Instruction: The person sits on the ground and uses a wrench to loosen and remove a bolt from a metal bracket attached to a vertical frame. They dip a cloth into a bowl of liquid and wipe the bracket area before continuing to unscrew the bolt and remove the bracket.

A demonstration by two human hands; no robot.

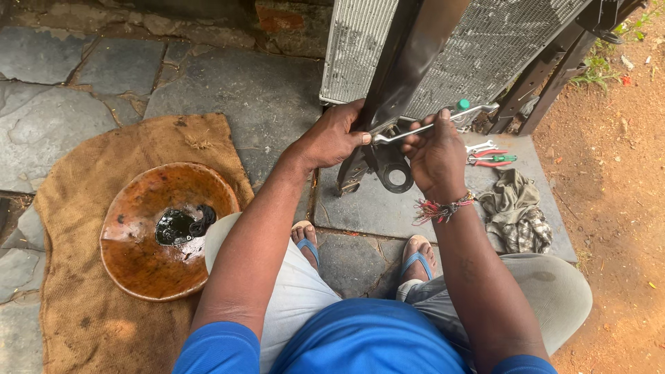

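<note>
Crouching over flat grey stone paving (pixel 228 90), two bare hands working at one dark metal bracket bar (pixel 402 62) leaning against a silver finned radiator (pixel 485 41). Left hand (pixel 332 136) clenching around the bar's edge, thumb pressing at the near end of a long silver wrench (pixel 433 125). Right hand (pixel 436 154) grasping that wrench mid-shaft, fingers wrapping over it, a beaded red wristband (pixel 443 208) sitting just below the grip. Hanging directly beneath both grips, the bar's round eyelet end (pixel 396 173). Lying just right of the right grip on a grey slab (pixel 374 208): one small silver spanner (pixel 480 146), one pair of red-and-green-handled pliers (pixel 490 159), one crumpled olive rag (pixel 514 208). Peeking past the wrench's far end, one green cap (pixel 463 104). Resting well left of the left grip, one round rust-brown metal pan (pixel 166 228) holding a black oily puddle, sitting on one tan burlap sack (pixel 90 305). Showing below the grips, two feet in blue sandals (pixel 419 257).
</note>
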